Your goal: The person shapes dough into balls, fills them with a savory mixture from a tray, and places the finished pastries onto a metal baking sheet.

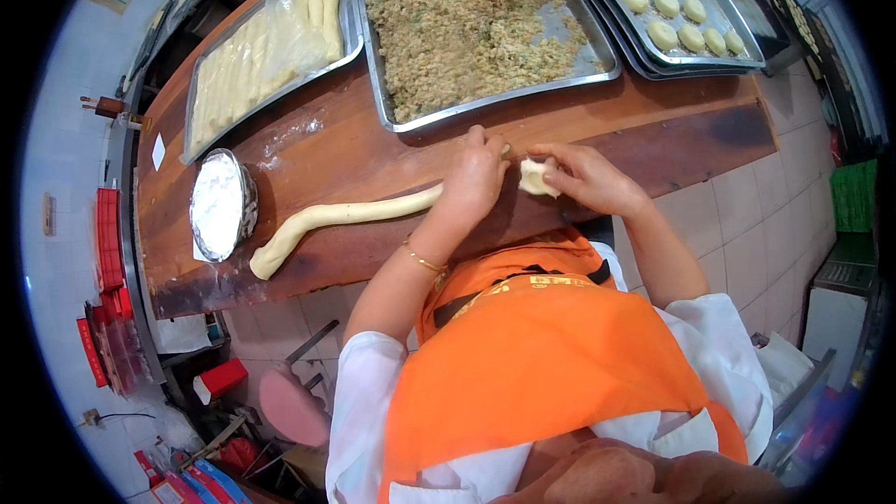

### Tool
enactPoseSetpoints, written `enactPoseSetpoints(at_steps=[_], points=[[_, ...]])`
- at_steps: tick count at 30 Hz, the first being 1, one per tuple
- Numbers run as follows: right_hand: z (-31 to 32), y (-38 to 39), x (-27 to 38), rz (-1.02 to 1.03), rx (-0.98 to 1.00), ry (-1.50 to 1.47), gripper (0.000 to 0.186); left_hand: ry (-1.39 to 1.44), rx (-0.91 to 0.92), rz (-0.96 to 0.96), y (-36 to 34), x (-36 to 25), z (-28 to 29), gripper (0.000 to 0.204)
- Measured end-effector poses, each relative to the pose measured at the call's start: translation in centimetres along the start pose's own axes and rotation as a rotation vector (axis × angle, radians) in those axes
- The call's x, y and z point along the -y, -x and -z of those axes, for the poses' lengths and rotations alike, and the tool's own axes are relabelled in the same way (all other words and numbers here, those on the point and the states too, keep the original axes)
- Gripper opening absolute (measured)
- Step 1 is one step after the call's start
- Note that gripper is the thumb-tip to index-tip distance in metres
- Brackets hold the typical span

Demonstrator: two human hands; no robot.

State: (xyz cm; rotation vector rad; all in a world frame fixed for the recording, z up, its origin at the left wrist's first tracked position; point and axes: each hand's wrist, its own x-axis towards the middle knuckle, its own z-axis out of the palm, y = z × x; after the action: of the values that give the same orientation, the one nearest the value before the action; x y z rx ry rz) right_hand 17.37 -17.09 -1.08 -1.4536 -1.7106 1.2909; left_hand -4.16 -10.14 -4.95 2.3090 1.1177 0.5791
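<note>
A long rope of pale dough (359,213) lies across the near part of the wooden table. My left hand (474,177) is closed round its right end, and a short tip of dough shows past the fingers. Just to the right, my right hand (593,177) pinches a small torn-off piece of dough (537,178) between thumb and fingers. The two hands are a short gap apart, over the table's near edge. Beyond them, a large metal tray (499,105) holds a crumbly brownish filling (448,37).
At the left stands a round bowl of white flour (217,205). Behind it, a tray (191,135) carries several dough ropes (247,75), partly under clear plastic. A tray (691,60) at the far right bears several round dough cakes (692,37). The wooden table (345,154) has flour smears.
</note>
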Motion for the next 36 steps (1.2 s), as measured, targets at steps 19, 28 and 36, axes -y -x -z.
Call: enactPoseSetpoints(at_steps=[19, 28, 36], points=[[2.3, 4.2, -4.0, 0.046, -0.744, -0.152, 0.028, 0.209, -0.019, -0.326, -4.7, -4.9, -2.2, 0.032], [3.4, 6.9, -6.8, 0.088, -0.887, -0.45, 0.029, -0.345, 0.219, -0.555, -8.2, -7.0, -7.2, 0.068], [4.4, 6.7, -5.1, 0.143, -0.891, -0.492, 0.029, -0.34, 0.192, -0.525, -10.1, -7.0, -7.7, 0.067]])
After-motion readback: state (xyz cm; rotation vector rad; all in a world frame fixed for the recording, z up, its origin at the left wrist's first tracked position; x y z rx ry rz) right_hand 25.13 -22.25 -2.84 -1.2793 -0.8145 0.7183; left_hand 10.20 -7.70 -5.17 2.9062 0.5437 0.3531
